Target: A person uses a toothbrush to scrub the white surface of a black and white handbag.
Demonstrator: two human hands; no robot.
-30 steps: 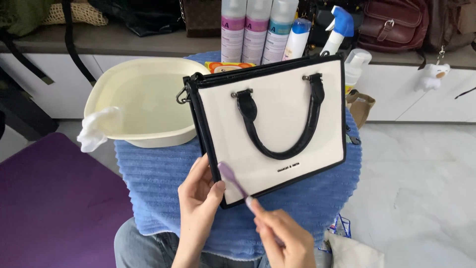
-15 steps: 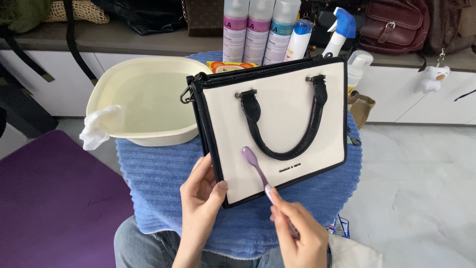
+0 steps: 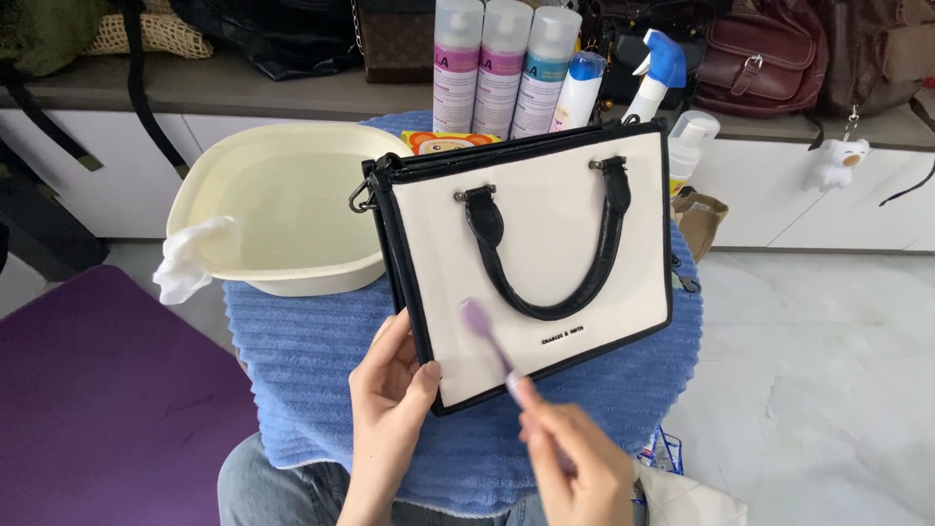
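A cream handbag [image 3: 545, 244] with black trim and a black handle lies flat on a blue ribbed towel [image 3: 302, 370]. My left hand [image 3: 390, 409] grips the bag's lower left corner, thumb on its face. My right hand [image 3: 575, 458] holds a purple toothbrush [image 3: 485, 336]. Its bristle head rests on the cream panel just below the handle's loop.
A pale yellow basin [image 3: 282, 209] with water stands left of the bag, a white cloth [image 3: 190, 258] draped over its rim. Spray cans and bottles [image 3: 506, 63] stand behind. Other bags [image 3: 750, 58] line a shelf. A purple mat [image 3: 88, 409] lies at the left.
The toothbrush head has shifted back and forth over the bag's lower face, from near the bottom edge up toward the handle and slightly down again. The left hand has kept its hold.
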